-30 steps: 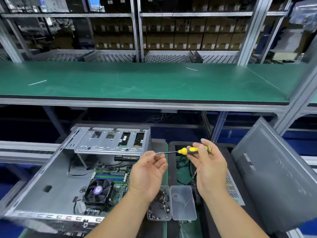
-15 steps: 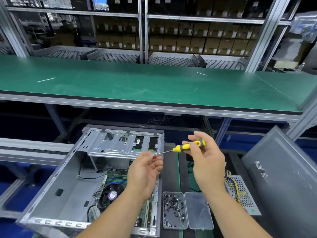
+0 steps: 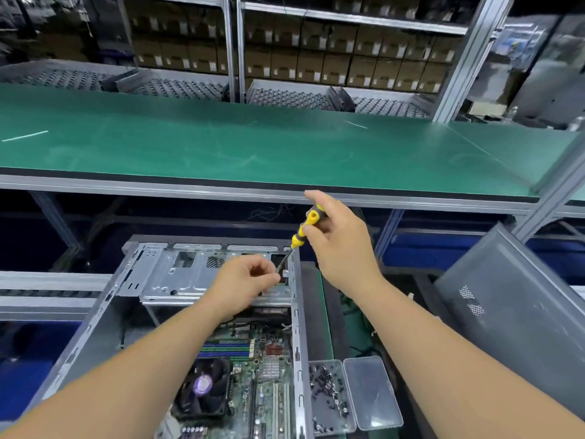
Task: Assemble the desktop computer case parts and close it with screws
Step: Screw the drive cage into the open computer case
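Head view, looking down past two bare arms. Right hand (image 3: 340,245) up high, fingers curled round a screwdriver (image 3: 304,228) with a yellow and black handle. Thin metal shaft slanting down and left to the left hand (image 3: 245,285). Left grip closed in a pinch right at the tip of the shaft; whatever sits between the fingertips too small to make out. Both hands above the far right corner of the case (image 3: 95,337), lying open on its side. Silver drive cage (image 3: 177,277) across the far end of the case, just under the left hand. Green board (image 3: 269,375) with a black fan (image 3: 202,386) low inside the case. Just right of the case, a small clear box (image 3: 326,391) full of dark screws, with its clear lid (image 3: 372,391) flat beside it, touching. Grey side panel (image 3: 512,312) leaning up on the far right, well apart from the case. Long green worktop (image 3: 253,147) higher up behind the hands. Shelves of brown boxes (image 3: 316,49) at the very back.
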